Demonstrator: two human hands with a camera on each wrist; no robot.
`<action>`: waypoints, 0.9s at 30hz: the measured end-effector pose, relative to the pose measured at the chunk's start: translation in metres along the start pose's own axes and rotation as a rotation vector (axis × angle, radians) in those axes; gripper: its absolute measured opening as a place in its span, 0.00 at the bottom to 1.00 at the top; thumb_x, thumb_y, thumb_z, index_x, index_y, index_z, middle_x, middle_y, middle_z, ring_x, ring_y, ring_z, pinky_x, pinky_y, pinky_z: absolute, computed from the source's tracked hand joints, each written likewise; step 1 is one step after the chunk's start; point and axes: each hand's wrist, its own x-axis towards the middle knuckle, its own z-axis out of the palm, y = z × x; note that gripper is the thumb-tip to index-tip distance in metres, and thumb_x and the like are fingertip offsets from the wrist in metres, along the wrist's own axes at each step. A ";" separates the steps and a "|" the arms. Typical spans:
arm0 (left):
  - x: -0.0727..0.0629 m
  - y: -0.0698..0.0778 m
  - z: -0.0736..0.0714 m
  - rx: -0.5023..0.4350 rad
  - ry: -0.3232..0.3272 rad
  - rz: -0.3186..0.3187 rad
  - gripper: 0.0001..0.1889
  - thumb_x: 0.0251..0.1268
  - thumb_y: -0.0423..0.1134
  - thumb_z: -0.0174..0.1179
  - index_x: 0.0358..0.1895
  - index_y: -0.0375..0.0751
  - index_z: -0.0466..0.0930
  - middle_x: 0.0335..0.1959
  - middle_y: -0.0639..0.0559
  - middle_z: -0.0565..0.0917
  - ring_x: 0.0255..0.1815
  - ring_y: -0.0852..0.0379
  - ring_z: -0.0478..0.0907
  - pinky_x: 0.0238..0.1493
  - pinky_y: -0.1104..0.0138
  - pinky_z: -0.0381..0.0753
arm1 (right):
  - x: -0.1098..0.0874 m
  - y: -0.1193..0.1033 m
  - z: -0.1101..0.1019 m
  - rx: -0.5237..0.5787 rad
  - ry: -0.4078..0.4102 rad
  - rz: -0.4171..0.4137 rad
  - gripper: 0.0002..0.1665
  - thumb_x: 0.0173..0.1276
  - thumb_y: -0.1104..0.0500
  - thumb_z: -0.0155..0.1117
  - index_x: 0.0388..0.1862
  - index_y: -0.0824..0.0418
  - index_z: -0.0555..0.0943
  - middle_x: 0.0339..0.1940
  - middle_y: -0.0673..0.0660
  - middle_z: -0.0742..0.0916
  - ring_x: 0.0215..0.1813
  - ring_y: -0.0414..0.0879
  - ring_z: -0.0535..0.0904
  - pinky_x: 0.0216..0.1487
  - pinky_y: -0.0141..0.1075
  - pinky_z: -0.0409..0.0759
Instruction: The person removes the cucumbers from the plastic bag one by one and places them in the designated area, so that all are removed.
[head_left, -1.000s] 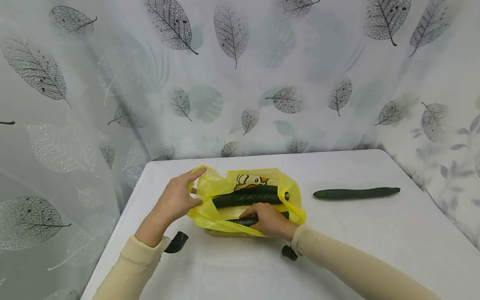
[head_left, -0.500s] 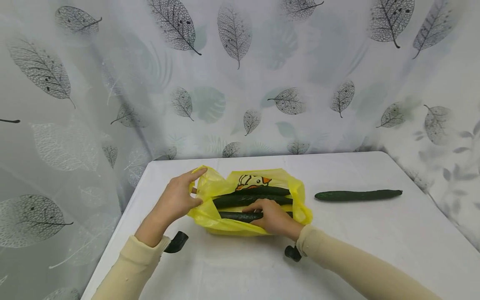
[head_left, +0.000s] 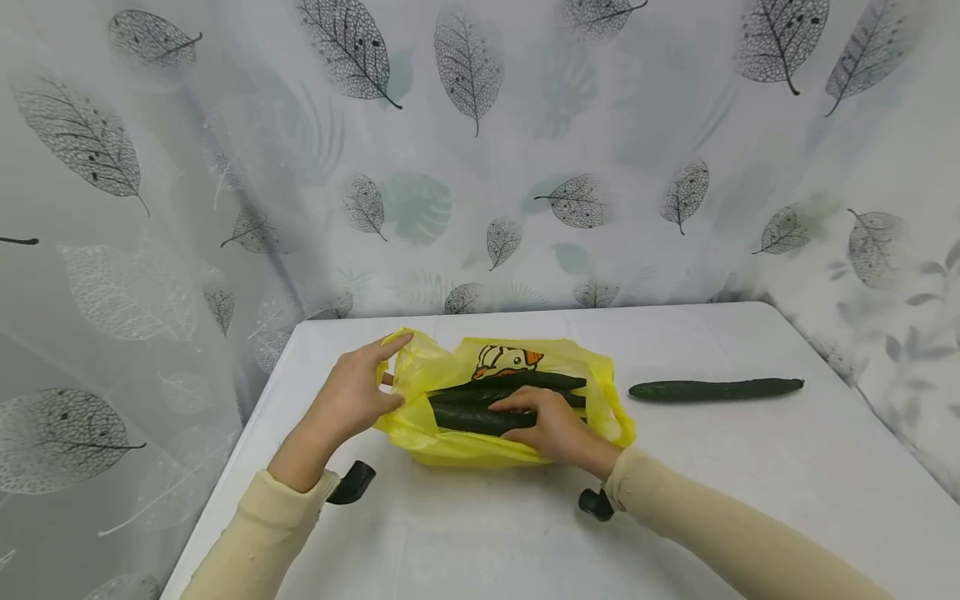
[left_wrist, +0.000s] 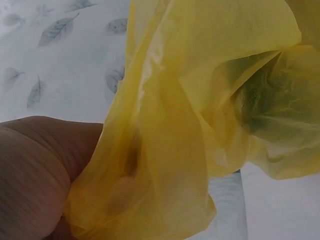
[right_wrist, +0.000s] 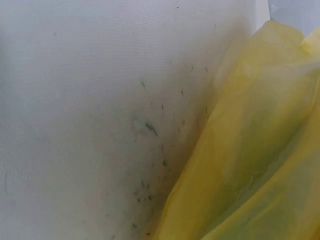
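Observation:
A yellow plastic bag [head_left: 480, 454] with a printed duck lies on its side, its mouth spread open. My left hand [head_left: 348, 392] pinches the bag's left edge; in the left wrist view the thin plastic [left_wrist: 165, 150] covers part of the fingers. My right hand [head_left: 553, 423] reaches inside and grips the front cucumber [head_left: 474, 419], thumb in front and fingers over its top. More dark green cucumbers [head_left: 528, 381] lie behind it in the bag, partly hidden by the hand. In the right wrist view only the bag's side [right_wrist: 250, 145] shows, with green behind it.
Another cucumber [head_left: 716, 390] lies on the white table [head_left: 465, 542] to the right of the bag. A leaf-patterned curtain [head_left: 525, 167] hangs behind the table and along its sides. Dark wrist cameras [head_left: 351, 483] sit below both hands.
My right hand has moved slightly right and back with the front cucumber, which now lies against the ones behind it. The bag's right side has spread rightward. My left hand stays put.

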 end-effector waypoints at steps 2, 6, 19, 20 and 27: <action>0.000 0.000 -0.001 0.000 0.000 0.001 0.45 0.50 0.22 0.70 0.76 0.45 0.67 0.73 0.40 0.70 0.49 0.44 0.85 0.32 0.64 0.82 | -0.001 0.000 -0.001 0.008 0.012 -0.003 0.24 0.61 0.61 0.77 0.57 0.51 0.87 0.47 0.44 0.85 0.53 0.46 0.79 0.57 0.46 0.78; -0.001 0.000 -0.002 -0.001 0.006 0.003 0.45 0.50 0.22 0.70 0.76 0.45 0.67 0.73 0.40 0.70 0.49 0.44 0.85 0.32 0.64 0.82 | -0.002 0.000 -0.004 0.025 0.029 0.004 0.24 0.60 0.61 0.78 0.57 0.51 0.87 0.48 0.45 0.85 0.54 0.47 0.80 0.58 0.47 0.78; -0.002 0.000 -0.003 -0.005 -0.001 -0.008 0.45 0.50 0.22 0.68 0.76 0.46 0.67 0.72 0.41 0.71 0.49 0.44 0.84 0.32 0.64 0.81 | -0.006 0.002 -0.011 0.062 0.061 0.014 0.25 0.61 0.59 0.78 0.59 0.51 0.86 0.50 0.46 0.86 0.58 0.50 0.79 0.61 0.51 0.77; -0.002 0.000 -0.003 -0.002 0.000 -0.008 0.45 0.50 0.22 0.68 0.76 0.46 0.67 0.72 0.41 0.72 0.49 0.44 0.84 0.32 0.64 0.81 | -0.006 0.002 -0.011 0.071 0.065 0.019 0.25 0.61 0.59 0.78 0.59 0.50 0.86 0.51 0.46 0.86 0.59 0.50 0.79 0.61 0.52 0.76; -0.002 0.000 -0.004 -0.003 0.006 -0.002 0.45 0.49 0.22 0.69 0.76 0.45 0.68 0.71 0.40 0.72 0.48 0.44 0.85 0.32 0.63 0.82 | -0.009 0.002 -0.015 0.119 0.069 0.005 0.27 0.61 0.58 0.77 0.60 0.49 0.86 0.54 0.46 0.85 0.61 0.51 0.78 0.62 0.53 0.75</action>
